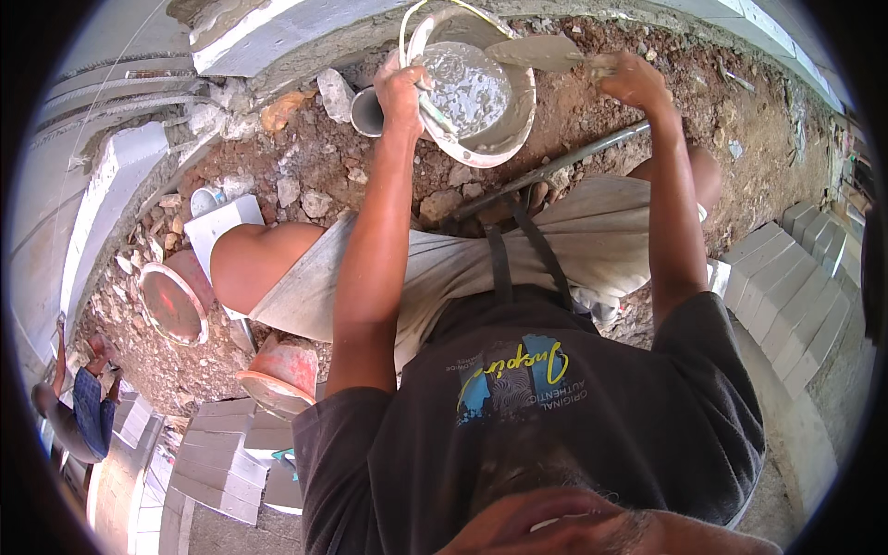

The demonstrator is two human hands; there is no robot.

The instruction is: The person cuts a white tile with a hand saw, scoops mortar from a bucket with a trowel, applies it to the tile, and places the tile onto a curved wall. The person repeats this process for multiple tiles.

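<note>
A bucket (467, 129) of wet grey mortar is at the top middle, its thin pale handle raised at the left. My left hand (403, 92) is closed on the bucket's left rim. In my right hand (629, 85) is a flat trowel (532, 54), its blade reaching over the bucket's right edge. A grey pipe-like piece (365, 113) stands just left of the bucket, partly hidden by my left hand. A long metal bar (592, 148) lies between the bucket and my legs.
Red buckets (190, 301) (287, 365) sit on rubble (310, 176) at lower left. A pale block wall (250, 42) curves along the top. Grey blocks are stacked right (786, 296) and lower left (213, 449). Another person (79, 416) works at far left.
</note>
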